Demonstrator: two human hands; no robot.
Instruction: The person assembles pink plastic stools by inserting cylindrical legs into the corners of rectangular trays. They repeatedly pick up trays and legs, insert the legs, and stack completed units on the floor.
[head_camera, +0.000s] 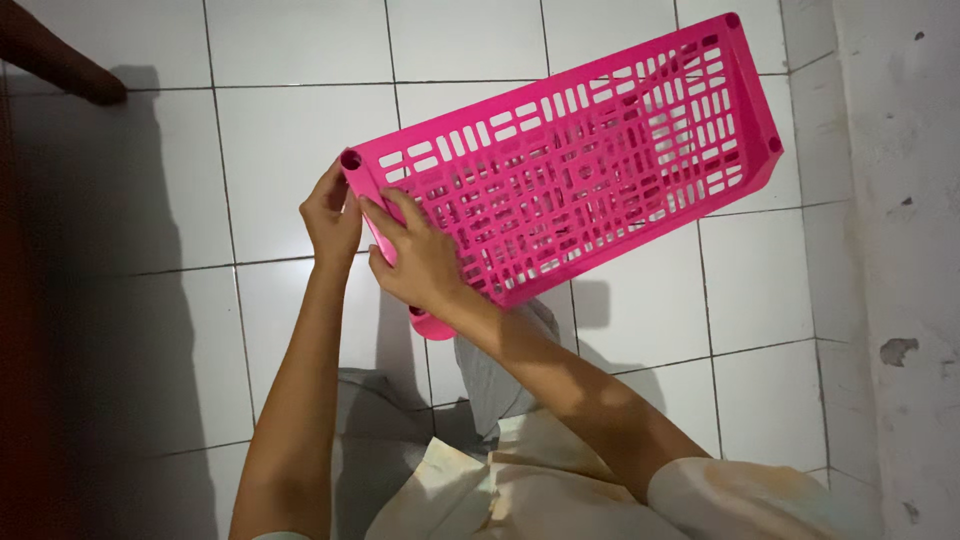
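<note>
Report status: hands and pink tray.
Both hands, left and right, gripping the pink tray by its near end. Tray held above tiled floor. Nothing in the way.

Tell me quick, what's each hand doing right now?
Left hand: closed on the near end of the pink plastic rack shelf, by its corner socket.
Right hand: closed on the same end of the shelf, fingers over its edge.

Both forearms are bare and extend forward and upward from the lower edge of view, converging at the hands. The left hand (333, 212) is raised, fingers curled closed, thumb side toward the right fingers. The right hand (418, 262) lies palm-down, fingers (392, 212) extended and spread, just beside the left fingertips.
</note>
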